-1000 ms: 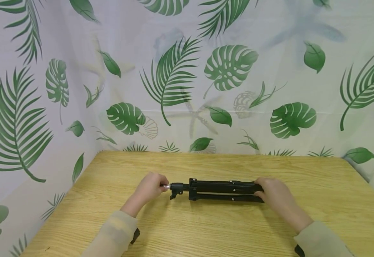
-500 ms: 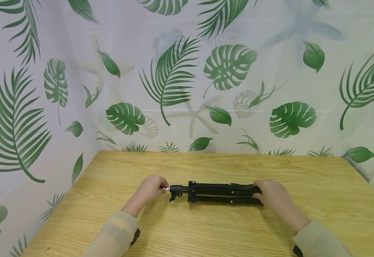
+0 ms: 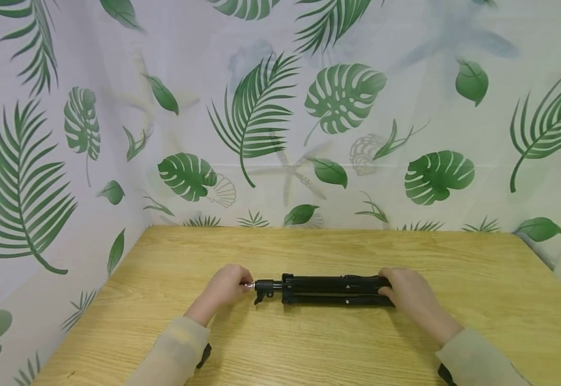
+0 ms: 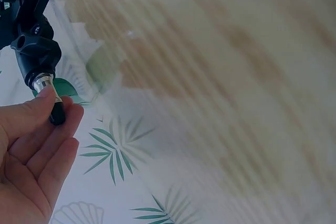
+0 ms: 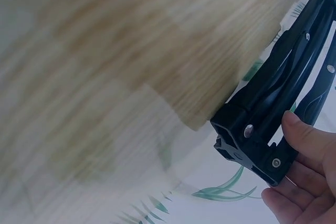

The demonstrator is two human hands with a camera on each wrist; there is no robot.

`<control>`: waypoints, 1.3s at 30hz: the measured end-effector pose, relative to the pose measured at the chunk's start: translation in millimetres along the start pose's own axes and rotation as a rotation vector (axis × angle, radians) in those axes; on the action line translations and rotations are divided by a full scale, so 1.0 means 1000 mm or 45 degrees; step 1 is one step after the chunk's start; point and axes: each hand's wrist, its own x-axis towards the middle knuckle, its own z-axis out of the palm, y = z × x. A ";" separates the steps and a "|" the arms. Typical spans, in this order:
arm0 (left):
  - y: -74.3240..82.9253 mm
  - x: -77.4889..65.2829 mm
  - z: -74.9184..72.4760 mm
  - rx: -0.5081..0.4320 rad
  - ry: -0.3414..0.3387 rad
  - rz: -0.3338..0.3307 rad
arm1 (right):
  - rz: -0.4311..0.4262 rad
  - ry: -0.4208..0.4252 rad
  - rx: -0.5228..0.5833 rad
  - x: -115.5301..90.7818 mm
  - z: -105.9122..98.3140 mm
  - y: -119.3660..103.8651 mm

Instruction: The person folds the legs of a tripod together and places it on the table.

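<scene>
A folded black tripod stand [image 3: 323,284] spans sideways between my two hands in the head view, its legs lying side by side. My left hand [image 3: 223,285] pinches the small metal tip at its left end. In the left wrist view, thumb and fingers [image 4: 46,103] hold that silver-and-black tip [image 4: 44,82], just below a black collar. At the other end, my right hand [image 3: 411,296] grips the leg ends. The right wrist view shows the thumb [image 5: 304,135] against a leg, with fingers beneath the end. Whether the stand touches the table cannot be told.
The wooden table [image 3: 309,348] extends around and beneath the stand. A white curtain [image 3: 381,214] with green leaf prints hangs behind the table's back edge and along the left side. Dark straps [image 3: 204,356] show under the sleeves.
The stand has shifted very slightly towards me and left in the head view, and both hands have kept their hold on it.
</scene>
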 end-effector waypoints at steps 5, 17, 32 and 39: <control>0.000 0.001 0.000 0.016 0.008 0.012 | 0.005 -0.006 0.015 0.002 -0.001 0.000; 0.000 0.001 0.002 0.012 -0.021 -0.005 | 0.016 -0.017 0.041 0.005 0.003 0.005; 0.010 -0.003 -0.005 -0.055 0.014 -0.100 | 0.080 -0.091 0.049 0.004 -0.005 0.002; 0.042 -0.002 -0.018 -0.141 0.174 -0.038 | 0.104 0.022 0.104 0.004 -0.007 -0.007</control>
